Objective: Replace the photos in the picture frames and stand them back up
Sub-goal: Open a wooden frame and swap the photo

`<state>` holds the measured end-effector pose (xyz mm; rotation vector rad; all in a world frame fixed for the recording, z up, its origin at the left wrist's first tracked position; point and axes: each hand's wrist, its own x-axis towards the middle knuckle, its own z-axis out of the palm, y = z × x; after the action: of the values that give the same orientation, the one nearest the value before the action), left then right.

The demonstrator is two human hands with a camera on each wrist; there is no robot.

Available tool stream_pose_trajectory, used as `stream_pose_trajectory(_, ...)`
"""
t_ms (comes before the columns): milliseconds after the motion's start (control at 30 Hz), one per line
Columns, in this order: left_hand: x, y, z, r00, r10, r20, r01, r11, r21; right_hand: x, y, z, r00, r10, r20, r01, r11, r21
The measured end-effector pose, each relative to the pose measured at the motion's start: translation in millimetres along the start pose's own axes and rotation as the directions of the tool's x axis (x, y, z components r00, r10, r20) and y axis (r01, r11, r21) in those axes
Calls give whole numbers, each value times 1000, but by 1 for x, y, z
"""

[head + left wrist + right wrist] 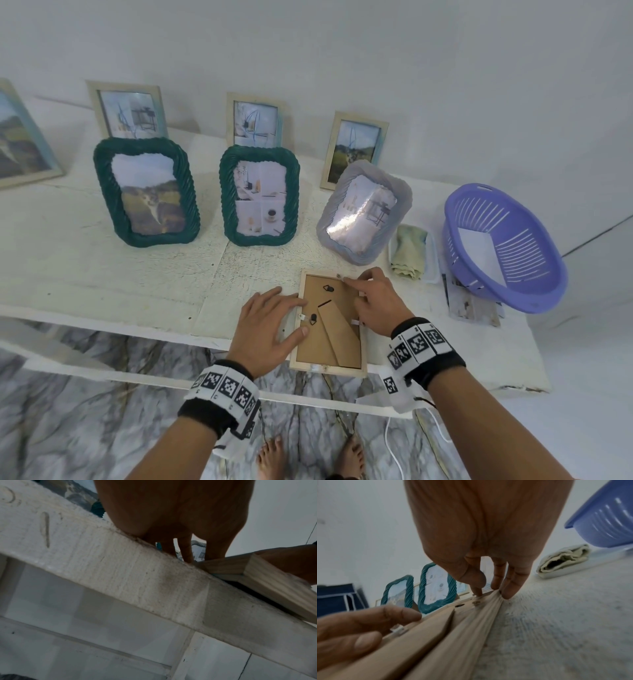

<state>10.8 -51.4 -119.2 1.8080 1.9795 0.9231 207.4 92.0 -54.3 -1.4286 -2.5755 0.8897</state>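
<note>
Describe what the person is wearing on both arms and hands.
Both hands, left hand and right hand, are bare, with no gloves or sleeves. Each wrist carries a black band topped by a white strap printed with square black-and-white markers. A white cable hangs below the right wrist.

Wooden frame (329, 322) lies face-down at table edge.

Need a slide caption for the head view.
Left hand steadies face-down wooden frame; right hand works its top-edge tab.
</note>
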Motion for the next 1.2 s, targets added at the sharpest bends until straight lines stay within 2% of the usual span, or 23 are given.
stream_pose_trajectory(233, 0, 0, -1, 1000, -1, 15, 0, 1000, 12, -3, 7, 2, 999, 42, 13, -44, 985, 167)
stream_pose_trajectory(400, 0, 2, -2, 1000, -3, 10, 3, 1000, 5, -2, 7, -1, 999, 42, 29, -47, 981, 188)
stream_pose_trajectory(533, 1, 5, -4, 999, -16, 27, 16, 1000, 3, -5, 5, -1, 999, 18, 39, -23, 989, 146)
stream_pose_trajectory(700, 0, 6, -6, 999, -24, 39, 24, 1000, 1, -32, -10, -1, 1000, 6, -20, -4, 994, 113)
stream_pose_trajectory(867, 0, 8, -7, 999, -27, 36, 27, 1000, 1, -79, -29, 24, 996, 19, 88, -24, 998, 59)
stream_pose_trajectory(1067, 0, 7, -7, 998, -29, 49, 29, 1000, 7, -85, -23, 51, 999, -4, -41, 2, 999, -49)
stream_pose_trajectory(1200, -1, 6, -7, 998, -27, 56, 27, 1000, 10, -81, -27, 55, 994, 6, -113, -12, 999, -50)
